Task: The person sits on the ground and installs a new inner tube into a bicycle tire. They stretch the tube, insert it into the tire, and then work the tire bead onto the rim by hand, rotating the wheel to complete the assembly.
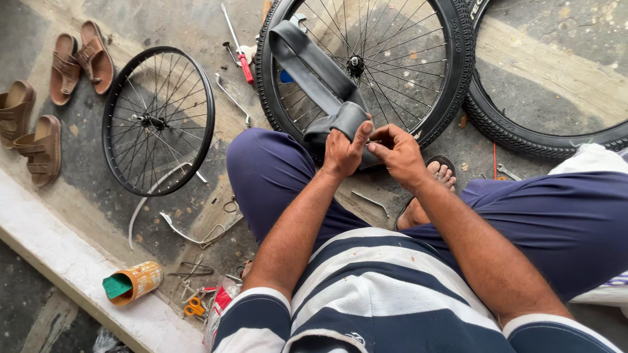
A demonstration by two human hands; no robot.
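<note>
Left grip (343, 151) pinching folded inner tube (320, 72) (black); right grip (400, 151) pinching metal valve (374, 141).

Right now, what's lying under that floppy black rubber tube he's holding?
The inner tube drapes over a spoked wheel with a tyre, resting on its spokes. Its folded end is pinched by the left hand and right hand. The hands and fold hide whatever lies directly beneath them.

The stained concrete floor (163, 19) carries a bare rim (159, 121), a tyred wheel (451, 72), a loose tyre (517, 127), four brown sandals (46, 104), a red-handled screwdriver (243, 64), tyre levers (232, 98), orange scissors (194, 306) and a tipped can (134, 282) on the pale kerb (59, 255).
</note>
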